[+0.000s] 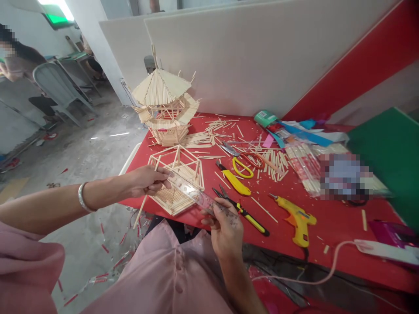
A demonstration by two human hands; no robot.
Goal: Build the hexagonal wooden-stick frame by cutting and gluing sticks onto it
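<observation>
A clear plastic ruler [188, 188] stretches between my two hands. My left hand [149, 179] is closed at its far left end, and a thin wooden stick [140, 212] passes through or behind those fingers, slanting down. My right hand [225, 222] grips the ruler's near right end between thumb and fingers. Beneath the ruler sits a hexagonal frame of wooden sticks [173, 205] at the table's edge, partly covered by my hands and the ruler. Behind it stands a stick-built pavilion [157, 89] with a pointed roof.
On the red table [262, 235] lie yellow-handled pliers [234, 179], black-and-yellow pliers [250, 218], red-handled scissors [231, 149] and a yellow glue gun [297, 220]. Loose sticks [275, 163] and packaged sticks [303, 168] are beyond. A white cable [334, 266] crosses the front edge. Someone sits far left.
</observation>
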